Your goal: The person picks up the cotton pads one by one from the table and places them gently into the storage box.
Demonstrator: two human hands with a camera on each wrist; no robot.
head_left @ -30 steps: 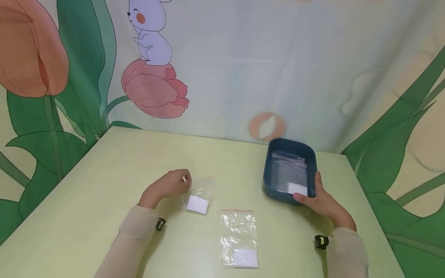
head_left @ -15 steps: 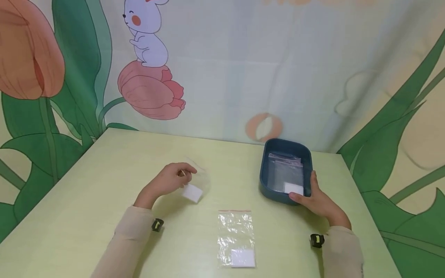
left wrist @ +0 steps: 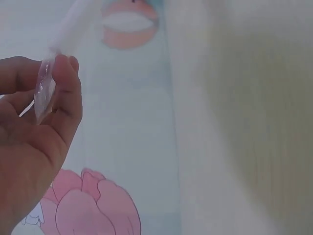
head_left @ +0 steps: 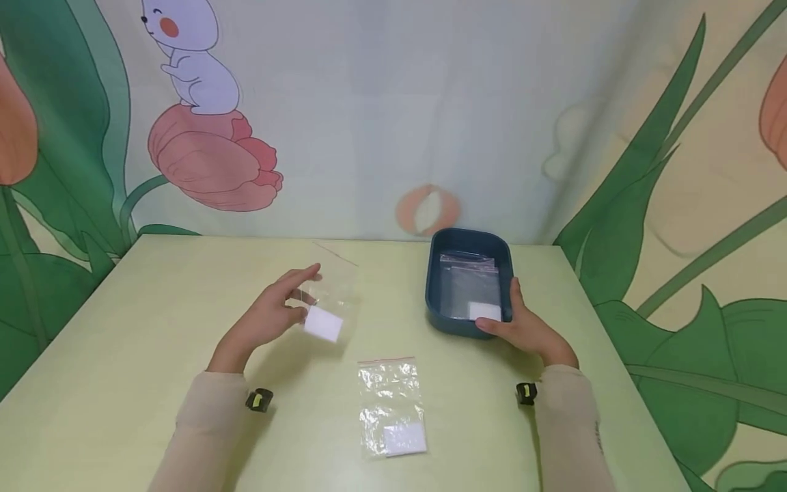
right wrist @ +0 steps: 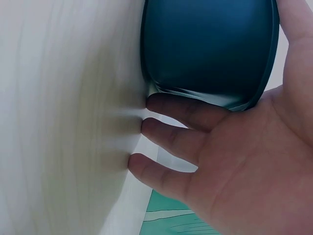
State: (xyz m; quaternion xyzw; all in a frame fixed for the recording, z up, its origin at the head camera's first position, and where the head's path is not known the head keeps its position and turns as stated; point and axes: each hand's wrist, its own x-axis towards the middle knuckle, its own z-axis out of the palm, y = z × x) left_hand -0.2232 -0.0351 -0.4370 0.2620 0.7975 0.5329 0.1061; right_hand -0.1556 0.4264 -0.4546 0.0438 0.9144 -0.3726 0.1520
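My left hand (head_left: 270, 307) pinches a clear zip bag (head_left: 335, 283) above the table, with a white folded piece (head_left: 323, 324) in its lower part. In the left wrist view, the bag's plastic (left wrist: 45, 90) runs between thumb and fingers. My right hand (head_left: 525, 328) holds the near right corner of a dark blue bin (head_left: 434, 311), thumb at the front rim and index finger along the side. Its other fingers (right wrist: 171, 139) reach down toward the tabletop in the right wrist view. Clear zip bags (head_left: 458, 290) lie in the bin, with a white piece (head_left: 484, 311) at their lower end.
Another clear zip bag (head_left: 387, 389) with a white piece (head_left: 404, 439) lies flat on the pale table (head_left: 154, 328), in front of the bin. A printed curtain (head_left: 344, 137) hangs right behind the table's back edge.
My left hand has lifted its bag and turned it upright, its zip edge now toward the back. The right hand keeps its place on the bin. The head view has swung right.
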